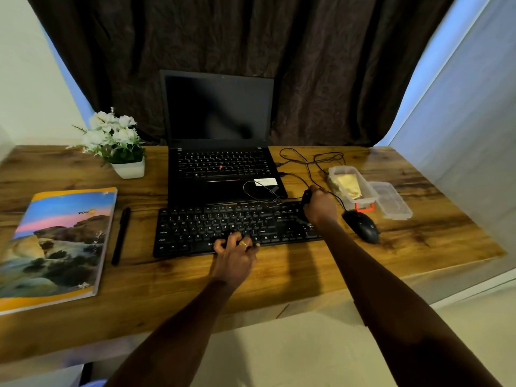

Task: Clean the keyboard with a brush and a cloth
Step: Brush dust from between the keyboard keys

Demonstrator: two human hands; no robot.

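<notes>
A black external keyboard (212, 229) lies on the wooden desk (279, 277) in front of an open laptop. My left hand (236, 251) rests on its front edge near the space bar, fingers spread over the keys, a ring on one finger. My right hand (319, 203) is over the keyboard's right end, closed around a dark brush (305, 201) whose lower part touches the keys. A yellow cloth (349, 185) lies folded inside a clear plastic box (339, 171) to the right.
A black laptop (220, 166) stands open behind the keyboard. A black mouse (361, 226) with tangled cables (307, 160), the box lid (391, 199), a black pen (121, 236), a book (55, 247) and a white flower pot (129, 169) share the desk.
</notes>
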